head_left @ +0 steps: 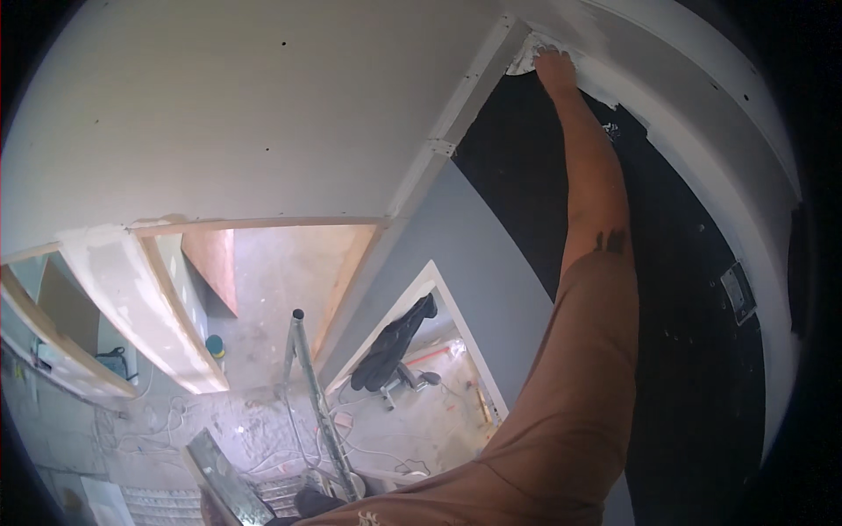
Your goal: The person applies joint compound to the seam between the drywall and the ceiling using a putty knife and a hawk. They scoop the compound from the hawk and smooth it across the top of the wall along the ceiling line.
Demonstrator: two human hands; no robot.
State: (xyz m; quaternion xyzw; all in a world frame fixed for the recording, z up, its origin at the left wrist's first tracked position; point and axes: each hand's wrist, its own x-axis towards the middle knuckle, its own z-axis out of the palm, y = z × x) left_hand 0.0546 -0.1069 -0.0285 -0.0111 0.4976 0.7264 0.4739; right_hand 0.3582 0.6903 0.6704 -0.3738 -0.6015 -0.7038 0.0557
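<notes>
My right hand (554, 67) is raised high to the corner under the ceiling, fingers curled at a patch of white, compound-smeared material or blade (526, 54); exactly what it grips is unclear. It is beside a white boxed trim (480, 66) and above a black wall panel (500, 140). At the lower left, my left hand (213, 507), mostly hidden, holds a long metal mud pan (226, 473) with pale smears.
A metal pole (312, 368) rises below me, near a step platform (158, 498). Wood-framed openings (355, 263) stand left. A grey wall (482, 254) has a white-framed opening with dark cloth (390, 346). Cables (175, 421) lie on the dusty floor.
</notes>
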